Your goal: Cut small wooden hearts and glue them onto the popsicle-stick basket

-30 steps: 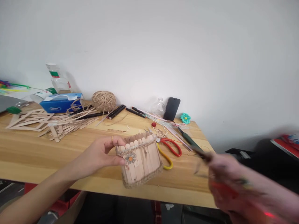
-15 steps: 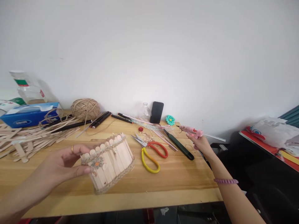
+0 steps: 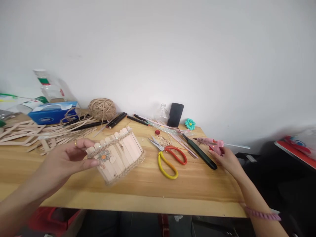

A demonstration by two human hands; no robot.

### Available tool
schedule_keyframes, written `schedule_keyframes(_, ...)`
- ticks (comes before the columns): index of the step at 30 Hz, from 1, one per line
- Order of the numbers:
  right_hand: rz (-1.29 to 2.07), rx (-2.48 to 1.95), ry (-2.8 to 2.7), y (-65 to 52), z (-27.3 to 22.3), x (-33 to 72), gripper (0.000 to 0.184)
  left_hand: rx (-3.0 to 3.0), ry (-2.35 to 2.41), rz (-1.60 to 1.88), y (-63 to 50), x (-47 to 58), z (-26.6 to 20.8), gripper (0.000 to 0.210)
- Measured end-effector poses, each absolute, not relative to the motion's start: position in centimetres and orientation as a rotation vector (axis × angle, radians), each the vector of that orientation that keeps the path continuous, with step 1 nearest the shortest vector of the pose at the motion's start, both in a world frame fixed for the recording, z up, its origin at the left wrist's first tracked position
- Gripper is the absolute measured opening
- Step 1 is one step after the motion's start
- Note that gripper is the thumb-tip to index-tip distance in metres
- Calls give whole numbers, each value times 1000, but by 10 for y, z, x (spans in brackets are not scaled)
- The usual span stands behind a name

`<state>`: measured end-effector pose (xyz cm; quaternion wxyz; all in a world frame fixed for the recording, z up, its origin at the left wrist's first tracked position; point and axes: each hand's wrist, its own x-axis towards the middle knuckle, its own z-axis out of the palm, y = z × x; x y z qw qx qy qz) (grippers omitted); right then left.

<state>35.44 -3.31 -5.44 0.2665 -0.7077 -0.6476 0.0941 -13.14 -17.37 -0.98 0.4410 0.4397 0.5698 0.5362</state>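
Between the thumb and fingers of my left hand (image 3: 71,158) is a small box made of wooden craft sticks (image 3: 120,156), held tilted above the table. Twine borders its top and bottom edges, and a grey flower with an orange centre decorates its left part. At the table's right edge, my right hand (image 3: 225,161) is closed on a pink glue gun (image 3: 209,142), whose nozzle points left and a clear glue stick juts out behind. Scissors (image 3: 166,156) with one red and one yellow handle lie spread between the hands. A dark green long-handled tool (image 3: 201,153) rests just left of the glue gun.
Loose craft sticks (image 3: 27,133) are heaped at the left, by a blue tissue box (image 3: 54,113) and a twine ball (image 3: 102,108). Black markers (image 3: 117,120), a small glass bottle (image 3: 162,114), a phone (image 3: 175,114) and a turquoise flower (image 3: 190,124) are along the wall.
The view has shifted, so the table things appear farther right. My right hand has lowered the glue gun toward the tabletop. My left hand still holds the stick box.
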Motion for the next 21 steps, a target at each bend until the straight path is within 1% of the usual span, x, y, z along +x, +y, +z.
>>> schedule_keyframes(2, 158, -1953, -1735, -45, -50, 356, 36, 1079, 1390, 1363, -175, -136, -7, 27)
schedule_keyframes(4, 9, -1961, -1667, -59, -43, 349, 49, 1072, 1381, 1406, -174, -141, -5, 27)
schedule_keyframes(5, -34, -1938, -1653, -67, -41, 340, 53, 1073, 1378, 1422, -173, -144, -4, 26)
schedule_keyframes(6, -37, -1893, -1672, -73, -38, 328, 53, 1080, 1372, 1430, -172, -147, -4, 26)
schedule_keyframes(8, 73, -1739, -1818, -85, -35, 292, 46, 1102, 1358, 1423, -167, -151, -5, 23)
schedule_keyframes(13, 523, -1204, -2354, -92, -35, 177, 14, 1199, 1342, 1343, -150, -153, -12, 18)
schedule_keyframes(14, 573, -1130, -2416, -89, -36, 158, 12, 1222, 1347, 1318, -147, -154, -14, 17)
schedule_keyframes(17, 651, -994, -2517, -75, -42, 119, 12, 1258, 1354, 1232, -140, -159, -21, 17)
schedule_keyframes(21, 693, -886, -2583, -54, -52, 97, 17, 1223, 1313, 1173, -134, -172, -29, 20)
